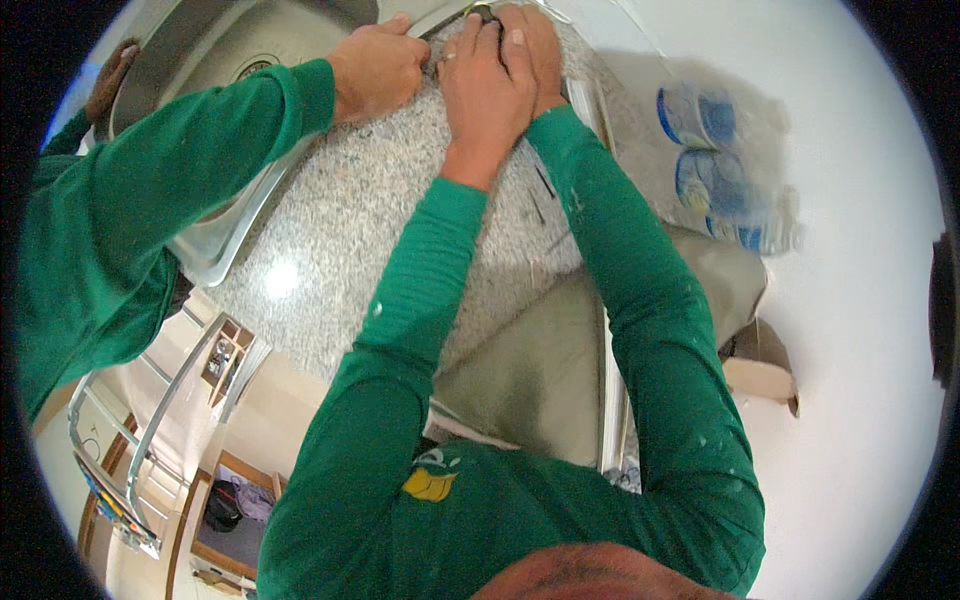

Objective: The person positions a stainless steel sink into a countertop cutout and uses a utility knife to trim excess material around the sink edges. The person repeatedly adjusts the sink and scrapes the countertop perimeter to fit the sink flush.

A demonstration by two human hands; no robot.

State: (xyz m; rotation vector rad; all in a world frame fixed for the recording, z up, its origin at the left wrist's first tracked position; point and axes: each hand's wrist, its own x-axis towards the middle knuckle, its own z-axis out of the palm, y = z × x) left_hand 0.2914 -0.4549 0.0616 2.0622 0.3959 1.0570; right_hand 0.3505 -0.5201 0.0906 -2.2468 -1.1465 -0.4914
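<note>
At the far edge of a speckled granite countertop, my two hands are side by side and touching. My left hand lies with its fingers stretched forward, over or against a small dark object whose kind I cannot make out. My right hand curls over the same spot, its fingertips partly hidden, so what it grips does not show. Just left of them, a co-worker's hand is closed in a fist beside a thin metal strip. That person's other hand is at the far left.
A steel sink with a drain stands at the left. Clear plastic bottles with blue labels are at the right by the white wall. Cardboard lies below them. A metal ladder stands lower left.
</note>
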